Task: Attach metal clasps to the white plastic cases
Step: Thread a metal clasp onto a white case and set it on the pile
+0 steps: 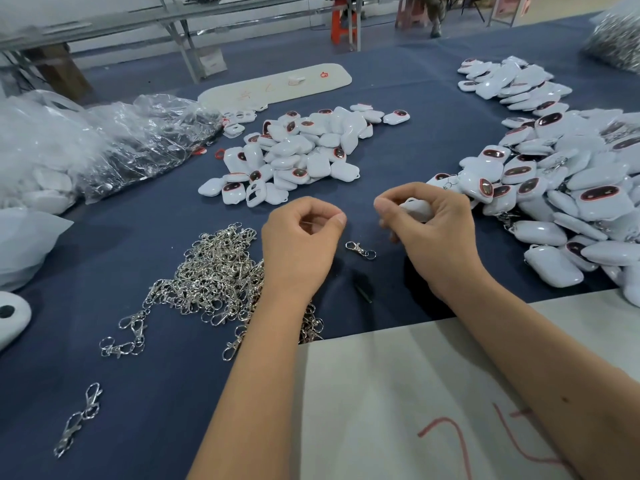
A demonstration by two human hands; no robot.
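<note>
Lowest in frame, 2 forearms reach up to centre, where the right hand (431, 225) curls its fingers round a white case (417, 207) and the left hand (304, 233) pinches something unseen, 1 loose clasp (360, 250) between them probably next to fit.

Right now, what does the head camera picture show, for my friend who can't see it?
A person's right hand grips a white case while the left hand pinches its fingertips together; whether it holds anything is unclear. One loose clasp lies between them on the blue table, with a clasp pile left and case piles behind.
</note>
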